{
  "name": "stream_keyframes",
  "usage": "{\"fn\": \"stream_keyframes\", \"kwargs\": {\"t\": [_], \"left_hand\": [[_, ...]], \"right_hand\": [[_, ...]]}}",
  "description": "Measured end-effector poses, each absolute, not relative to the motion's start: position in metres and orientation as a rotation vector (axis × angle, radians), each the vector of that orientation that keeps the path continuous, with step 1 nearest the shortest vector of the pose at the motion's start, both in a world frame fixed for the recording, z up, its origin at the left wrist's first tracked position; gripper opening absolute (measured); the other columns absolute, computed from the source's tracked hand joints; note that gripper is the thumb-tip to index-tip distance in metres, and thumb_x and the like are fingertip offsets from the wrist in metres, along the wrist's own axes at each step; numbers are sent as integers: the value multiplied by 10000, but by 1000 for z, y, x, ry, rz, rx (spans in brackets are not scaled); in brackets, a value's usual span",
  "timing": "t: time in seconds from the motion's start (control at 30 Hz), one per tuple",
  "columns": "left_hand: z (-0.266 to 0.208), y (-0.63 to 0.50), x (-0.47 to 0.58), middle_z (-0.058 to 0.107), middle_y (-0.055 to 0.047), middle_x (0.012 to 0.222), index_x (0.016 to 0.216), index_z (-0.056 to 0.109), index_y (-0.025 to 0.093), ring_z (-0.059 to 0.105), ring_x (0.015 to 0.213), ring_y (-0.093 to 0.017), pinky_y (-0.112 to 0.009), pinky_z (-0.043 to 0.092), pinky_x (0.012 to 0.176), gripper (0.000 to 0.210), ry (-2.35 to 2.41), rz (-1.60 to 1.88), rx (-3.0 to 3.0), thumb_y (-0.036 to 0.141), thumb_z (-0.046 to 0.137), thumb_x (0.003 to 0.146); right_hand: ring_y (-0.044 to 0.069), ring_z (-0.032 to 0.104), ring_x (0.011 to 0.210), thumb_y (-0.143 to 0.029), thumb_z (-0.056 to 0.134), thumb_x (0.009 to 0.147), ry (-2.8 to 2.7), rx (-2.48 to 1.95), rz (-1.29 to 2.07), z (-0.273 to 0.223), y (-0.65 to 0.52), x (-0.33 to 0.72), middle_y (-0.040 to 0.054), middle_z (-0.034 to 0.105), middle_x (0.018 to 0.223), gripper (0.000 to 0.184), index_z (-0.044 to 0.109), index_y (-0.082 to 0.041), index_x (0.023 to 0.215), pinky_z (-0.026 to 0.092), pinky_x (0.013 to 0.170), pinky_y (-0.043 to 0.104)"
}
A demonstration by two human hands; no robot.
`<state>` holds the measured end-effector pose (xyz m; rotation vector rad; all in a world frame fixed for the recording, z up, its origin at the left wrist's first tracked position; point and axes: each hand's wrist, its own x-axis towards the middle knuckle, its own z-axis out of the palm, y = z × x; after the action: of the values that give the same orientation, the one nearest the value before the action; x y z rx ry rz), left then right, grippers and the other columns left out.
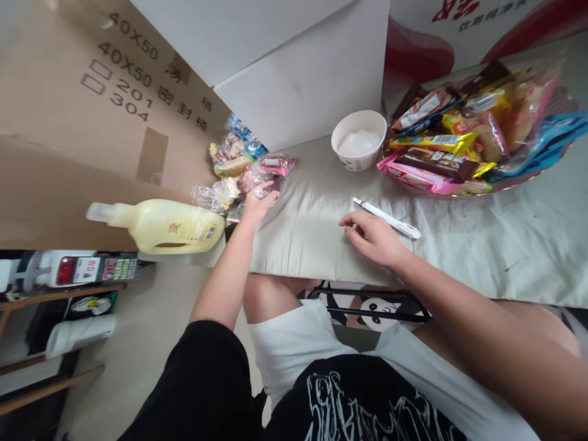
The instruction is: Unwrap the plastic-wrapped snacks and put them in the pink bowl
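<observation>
My left hand (260, 202) is at the pile by the cardboard box, its fingers closed on a clear plastic snack packet (257, 177). A pink-ended packet (277, 164) lies just beyond the fingertips. Part of the grip is hidden by the crinkled wrapping. My right hand (371, 240) rests on the cloth-covered table (312, 239), holding nothing, its fingers loosely bent and apart. Just beyond it lies a slim white tool (388, 218) with a dark tip, resembling a craft knife. A paper cup (358, 139) with white content stands farther back.
A tray (459, 195) heaped with wrapped snacks (441, 160) stands at the right. On the left lie a yellow detergent bottle (177, 226) and more packets (234, 144). A large cardboard box (114, 141) and a white box (303, 79) close off the left and back.
</observation>
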<state>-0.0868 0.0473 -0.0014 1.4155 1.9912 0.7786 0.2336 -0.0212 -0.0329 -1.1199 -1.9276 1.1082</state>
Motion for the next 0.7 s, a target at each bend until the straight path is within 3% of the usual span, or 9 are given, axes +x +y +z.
{"fn": "stream_keyframes", "kwargs": {"t": [0.13, 0.23, 0.33, 0.5, 0.63, 0.7], "left_hand": [[-3, 24, -67, 756, -62, 1209, 1185, 662, 272, 729, 1084, -211, -313, 604, 803, 469, 1548, 1125, 920, 556, 533, 834], [-9, 14, -44, 766, -103, 1193, 1163, 670, 244, 746, 1016, -253, -360, 607, 743, 575, 1390, 966, 743, 669, 480, 826], [-21, 14, -15, 783, -122, 1133, 1193, 666, 231, 763, 930, -289, -390, 604, 656, 654, 1275, 753, 651, 733, 458, 828], [-33, 22, 16, 798, -110, 1016, 1224, 685, 234, 778, 951, -319, -424, 644, 686, 623, 1124, 543, 650, 720, 495, 883], [-31, 27, 9, 794, -110, 948, 1222, 693, 236, 784, 850, -299, -403, 640, 634, 676, 1119, 541, 686, 767, 405, 921], [-31, 27, 3, 793, -105, 946, 1235, 693, 243, 783, 819, -289, -391, 633, 608, 680, 1084, 504, 689, 762, 372, 934]], "right_hand": [[148, 556, 616, -251, 497, 910, -1834, -1121, 1174, -36, -12, 228, 47, 700, 860, 191, 657, -196, 999, 485, 697, 334], [179, 635, 741, -337, 548, 908, -1714, -1140, 1238, -41, -8, 221, 96, 708, 1036, 272, 609, -188, 1127, 534, 741, 359], [250, 684, 991, -479, 611, 900, -1612, -1079, 1331, -48, -9, 219, 165, 630, 1316, 508, 503, -191, 1304, 576, 797, 392], [334, 599, 1257, -637, 573, 940, -1703, -1134, 1149, -52, -14, 224, 146, 574, 1352, 658, 411, -239, 1438, 523, 1064, 519], [385, 442, 1460, -679, 543, 942, -1738, -1135, 1012, -53, -15, 222, 141, 390, 1554, 675, 377, -306, 1480, 497, 1108, 575], [385, 429, 1484, -755, 515, 913, -1720, -1112, 1071, -53, -15, 220, 132, 381, 1586, 751, 330, -335, 1508, 478, 1133, 588]]}}
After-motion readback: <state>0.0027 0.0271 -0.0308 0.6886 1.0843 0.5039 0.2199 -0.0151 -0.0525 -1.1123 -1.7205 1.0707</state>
